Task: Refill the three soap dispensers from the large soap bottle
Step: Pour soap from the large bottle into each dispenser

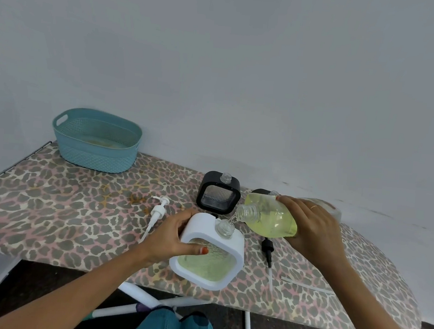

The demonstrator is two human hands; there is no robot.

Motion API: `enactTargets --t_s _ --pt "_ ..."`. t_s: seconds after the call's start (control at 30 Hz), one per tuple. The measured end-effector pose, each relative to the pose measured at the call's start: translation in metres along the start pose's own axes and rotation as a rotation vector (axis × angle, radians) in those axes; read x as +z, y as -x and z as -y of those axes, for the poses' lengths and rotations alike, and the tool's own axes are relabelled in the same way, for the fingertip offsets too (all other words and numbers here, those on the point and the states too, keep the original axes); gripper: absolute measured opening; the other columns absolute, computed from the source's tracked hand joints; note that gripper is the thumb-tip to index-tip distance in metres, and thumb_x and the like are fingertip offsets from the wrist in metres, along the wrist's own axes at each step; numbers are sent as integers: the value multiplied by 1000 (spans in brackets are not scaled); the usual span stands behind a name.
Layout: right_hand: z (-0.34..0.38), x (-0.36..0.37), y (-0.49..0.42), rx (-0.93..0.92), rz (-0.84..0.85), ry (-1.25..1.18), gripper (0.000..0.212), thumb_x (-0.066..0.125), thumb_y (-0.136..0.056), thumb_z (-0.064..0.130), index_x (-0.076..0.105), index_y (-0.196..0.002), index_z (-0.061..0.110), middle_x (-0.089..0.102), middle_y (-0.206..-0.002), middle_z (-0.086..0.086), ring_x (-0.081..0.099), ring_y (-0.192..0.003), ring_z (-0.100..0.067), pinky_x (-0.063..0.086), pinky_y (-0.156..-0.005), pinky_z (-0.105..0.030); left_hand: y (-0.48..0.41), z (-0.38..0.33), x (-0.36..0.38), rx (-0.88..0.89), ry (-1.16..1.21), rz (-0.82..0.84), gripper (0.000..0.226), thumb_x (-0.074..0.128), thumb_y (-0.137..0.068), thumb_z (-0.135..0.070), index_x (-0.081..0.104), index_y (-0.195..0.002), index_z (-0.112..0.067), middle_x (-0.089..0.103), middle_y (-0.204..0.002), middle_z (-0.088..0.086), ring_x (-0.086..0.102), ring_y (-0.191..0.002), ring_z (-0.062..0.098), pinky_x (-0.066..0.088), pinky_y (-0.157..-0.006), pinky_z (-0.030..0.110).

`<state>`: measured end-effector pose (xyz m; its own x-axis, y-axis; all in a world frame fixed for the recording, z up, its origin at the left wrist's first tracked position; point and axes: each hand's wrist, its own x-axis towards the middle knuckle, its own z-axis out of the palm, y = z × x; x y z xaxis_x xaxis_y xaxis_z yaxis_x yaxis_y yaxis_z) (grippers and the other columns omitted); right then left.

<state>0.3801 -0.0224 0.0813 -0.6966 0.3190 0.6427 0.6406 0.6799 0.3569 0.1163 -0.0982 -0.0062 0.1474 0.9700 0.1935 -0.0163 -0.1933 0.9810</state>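
Your left hand: grip wrapped round the white dispenser, thumb across its front window, dispenser tilted at the near edge of the ironing board. Your right hand: grip closed on the large soap bottle, laid nearly flat, its open neck just above the dispenser's neck. Black dispenser stands uncapped behind. White pump and black pump lie on the board.
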Motion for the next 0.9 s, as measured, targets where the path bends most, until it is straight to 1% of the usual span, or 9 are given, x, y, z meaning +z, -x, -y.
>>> enactTargets --t_s 0.23,0.43,0.6,0.7,0.83,0.9 --pt "0 0 0 -2 3 17 66 90 -51 19 54 -107 14 73 -92 -4 70 -74 -24 53 -60 -28 0 -1 0 0 6 8 76 80 -42 -59 55 -105 -24 63 -96 -1 64 -88 2 50 -73 14" --pt "0 0 0 -4 6 18 68 90 -50 20 53 -106 15 73 -92 -3 70 -73 -24 53 -60 -28 0 1 1 0 9 4 76 81 -43 -59 55 -105 -23 62 -97 -1 63 -88 3 51 -74 15" --pt "0 -1 -1 -9 2 5 61 89 -53 25 59 -104 12 73 -92 -5 70 -74 -25 54 -61 -31 0 2 2 2 11 0 78 81 -42 -60 55 -105 -24 62 -99 1 63 -89 2 51 -75 15" --pt "0 -2 -1 -13 0 9 56 85 -58 28 59 -105 12 73 -93 -5 71 -75 -25 54 -62 -30 0 2 3 -6 31 -14 79 82 -40 -60 55 -106 -24 64 -100 2 64 -88 5 52 -74 17" --pt "0 -2 0 -7 4 11 50 84 -59 26 63 -102 9 73 -92 -6 70 -74 -25 54 -61 -30 -1 3 3 0 23 -16 80 81 -41 -60 55 -107 -23 64 -100 3 64 -89 7 53 -76 20" --pt "1 -2 0 -4 1 10 48 78 -61 29 62 -102 9 73 -92 -5 70 -74 -25 54 -61 -29 -1 4 3 0 22 -15 80 81 -41 -60 55 -106 -23 63 -100 2 64 -89 5 52 -76 19"
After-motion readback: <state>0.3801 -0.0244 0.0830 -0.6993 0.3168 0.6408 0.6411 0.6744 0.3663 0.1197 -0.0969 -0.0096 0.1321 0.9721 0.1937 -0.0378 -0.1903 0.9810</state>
